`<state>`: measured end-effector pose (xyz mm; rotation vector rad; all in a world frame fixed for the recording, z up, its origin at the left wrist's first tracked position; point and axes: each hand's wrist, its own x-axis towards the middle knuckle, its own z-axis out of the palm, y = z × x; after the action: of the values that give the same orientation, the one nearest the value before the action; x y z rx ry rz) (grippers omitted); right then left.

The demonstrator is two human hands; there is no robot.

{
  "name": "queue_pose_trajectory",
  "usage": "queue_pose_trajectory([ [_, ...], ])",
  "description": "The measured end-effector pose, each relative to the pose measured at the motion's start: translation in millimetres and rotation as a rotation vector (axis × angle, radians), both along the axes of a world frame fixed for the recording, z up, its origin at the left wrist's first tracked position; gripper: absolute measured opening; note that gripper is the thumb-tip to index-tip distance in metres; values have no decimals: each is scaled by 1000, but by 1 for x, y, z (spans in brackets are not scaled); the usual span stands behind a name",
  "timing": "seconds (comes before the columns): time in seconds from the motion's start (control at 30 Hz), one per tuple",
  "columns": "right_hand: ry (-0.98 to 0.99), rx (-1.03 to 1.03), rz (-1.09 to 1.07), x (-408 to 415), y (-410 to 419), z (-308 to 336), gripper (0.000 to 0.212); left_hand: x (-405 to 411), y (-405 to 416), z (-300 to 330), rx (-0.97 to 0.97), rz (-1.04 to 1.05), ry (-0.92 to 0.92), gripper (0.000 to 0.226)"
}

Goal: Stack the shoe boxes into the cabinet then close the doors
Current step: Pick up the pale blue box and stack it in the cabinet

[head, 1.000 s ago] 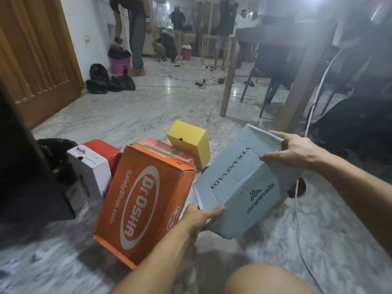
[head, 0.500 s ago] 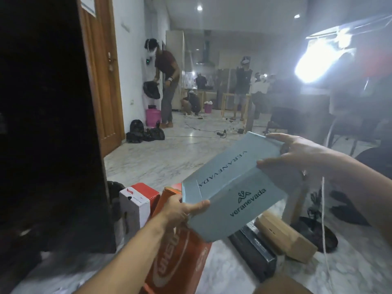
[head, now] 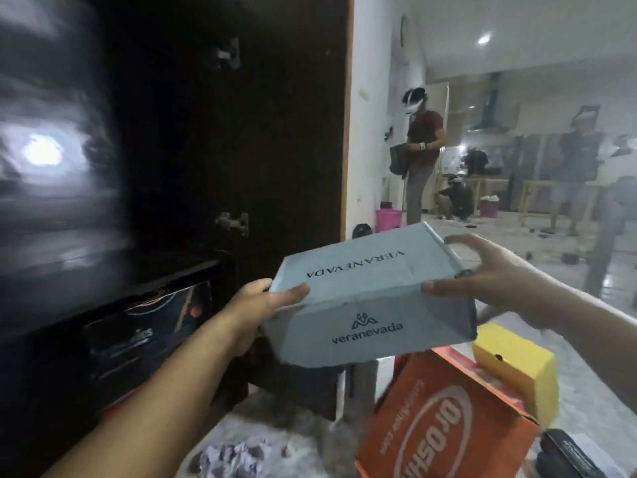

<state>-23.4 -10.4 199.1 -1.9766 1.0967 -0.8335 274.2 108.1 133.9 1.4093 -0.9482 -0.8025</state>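
I hold a grey-blue shoe box (head: 365,291) printed "veranevada" in the air with both hands. My left hand (head: 256,310) grips its left end, my right hand (head: 482,276) its right end. The dark cabinet (head: 103,277) stands open to the left; its open door (head: 282,132) with two hinges rises behind the box. A black shoe box (head: 144,326) lies on the cabinet's lower shelf. On the floor below right are an orange "Dr.OSHA" box (head: 437,419), a yellow box (head: 517,367) and a black box (head: 568,453).
Crumpled paper (head: 234,457) lies on the marble floor near the cabinet base. A dark box (head: 303,391) stands under the held one. Several people stand or crouch in the room at the back right, near a pink bucket (head: 387,219) and wooden tables.
The view has swung left from the floor boxes to the open cabinet. The grey-blue box, still in both hands, has risen and moved left toward the cabinet opening.
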Motion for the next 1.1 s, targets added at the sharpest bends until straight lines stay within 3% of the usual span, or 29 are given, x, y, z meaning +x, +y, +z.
queue_pose_trajectory([
  [0.1,-42,30,107,49,4,-5,102,42,24,16,-69,137,46,87],
  [0.2,-118,68,169,95,4,-7,92,78,40,34,-151,264,120,99],
  [0.23,-136,75,190,110,3,-8,88,88,45,41,-162,299,153,95],
  [0.33,-195,91,248,145,1,-8,80,113,54,54,-204,440,223,49],
  [0.5,-301,116,333,211,-2,-17,80,151,55,60,-188,627,150,13],
  [0.8,-335,85,340,325,-15,-44,96,231,49,51,-218,843,11,66],
  [0.97,-319,57,350,368,-26,-56,111,273,40,33,-205,904,-27,65],
  [1.1,-290,-44,328,395,-28,-59,113,295,25,30,-166,1088,-110,40],
])
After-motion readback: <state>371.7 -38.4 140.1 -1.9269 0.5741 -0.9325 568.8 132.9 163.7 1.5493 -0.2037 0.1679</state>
